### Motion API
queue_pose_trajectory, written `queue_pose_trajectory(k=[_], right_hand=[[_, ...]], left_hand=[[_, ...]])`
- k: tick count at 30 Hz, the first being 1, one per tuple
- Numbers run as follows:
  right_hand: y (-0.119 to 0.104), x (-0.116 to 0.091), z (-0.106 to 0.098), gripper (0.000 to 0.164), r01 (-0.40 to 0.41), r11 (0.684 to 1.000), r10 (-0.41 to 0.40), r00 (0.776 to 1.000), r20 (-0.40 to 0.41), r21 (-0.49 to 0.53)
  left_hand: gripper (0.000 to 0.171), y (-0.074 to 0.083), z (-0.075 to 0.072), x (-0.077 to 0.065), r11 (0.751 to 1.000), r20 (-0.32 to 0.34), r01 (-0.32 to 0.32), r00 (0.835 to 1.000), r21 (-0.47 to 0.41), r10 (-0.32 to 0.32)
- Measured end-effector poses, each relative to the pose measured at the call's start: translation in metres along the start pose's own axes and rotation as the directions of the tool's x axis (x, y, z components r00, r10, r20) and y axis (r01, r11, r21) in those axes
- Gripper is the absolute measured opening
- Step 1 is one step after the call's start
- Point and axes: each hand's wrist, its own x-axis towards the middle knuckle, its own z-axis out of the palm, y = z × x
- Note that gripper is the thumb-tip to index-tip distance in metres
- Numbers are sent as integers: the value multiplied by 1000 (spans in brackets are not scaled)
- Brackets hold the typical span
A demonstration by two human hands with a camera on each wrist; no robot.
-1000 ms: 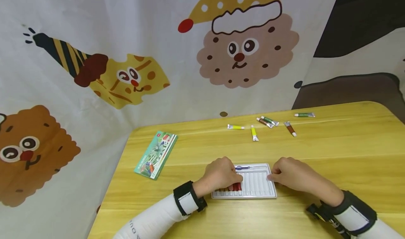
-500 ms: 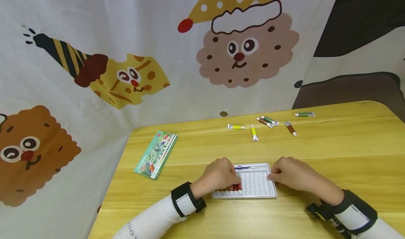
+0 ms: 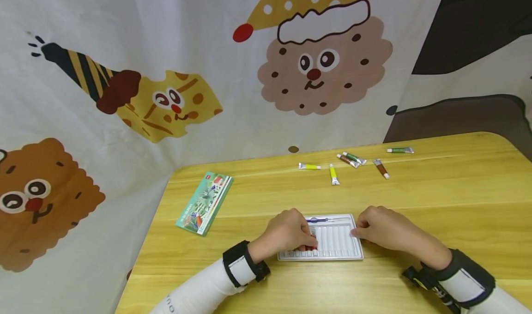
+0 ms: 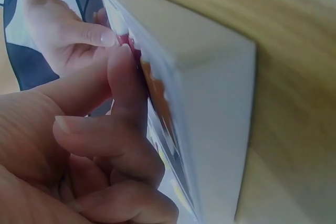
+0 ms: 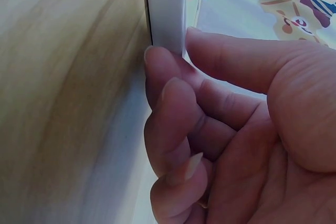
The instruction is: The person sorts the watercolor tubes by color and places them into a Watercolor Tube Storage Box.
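Observation:
A white plastic paint tray [image 3: 335, 241] lies in front of me, with several paint tubes in the slots of its left half. My left hand [image 3: 287, 233] reaches over that half, thumb and index finger pinching a red paint tube [image 4: 131, 46] in its slot. An orange-brown tube [image 4: 157, 92] lies beside it in the left wrist view; the hand hides most of the other tubes from above. My right hand [image 3: 386, 227] grips the tray's right edge between thumb and index finger, as the right wrist view shows. A purple-handled brush [image 3: 319, 220] rests in the tray's upper groove.
Toward the back of the wooden table [image 3: 257, 189] lie two yellow tubes [image 3: 309, 166], two brown tubes [image 3: 381, 169] and two green tubes [image 3: 400, 150]. A green paint box [image 3: 205, 204] lies at the left. Behind the table hangs a cartoon-printed cloth [image 3: 241, 134].
My left thumb and fingertips have slid toward the near, cap end of the red tube, baring its silver end. My right hand keeps its grip on the tray, which stays in place.

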Motion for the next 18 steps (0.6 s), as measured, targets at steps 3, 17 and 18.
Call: queue_pose_trajectory(k=[3, 17, 18], right_hand=[[0, -1, 0, 29, 8, 1000, -8, 1000, -1, 0], [-1, 0, -1, 28, -10, 1000, 10, 1000, 8, 5], [-1, 0, -1, 28, -10, 1000, 10, 1000, 8, 6]], left_hand=[[30, -2, 0, 2, 1000, 0, -1, 1000, 7, 1], [37, -1, 0, 8, 997, 7, 13, 1000, 79, -14], [37, -2, 0, 9, 997, 10, 16, 1000, 71, -16]])
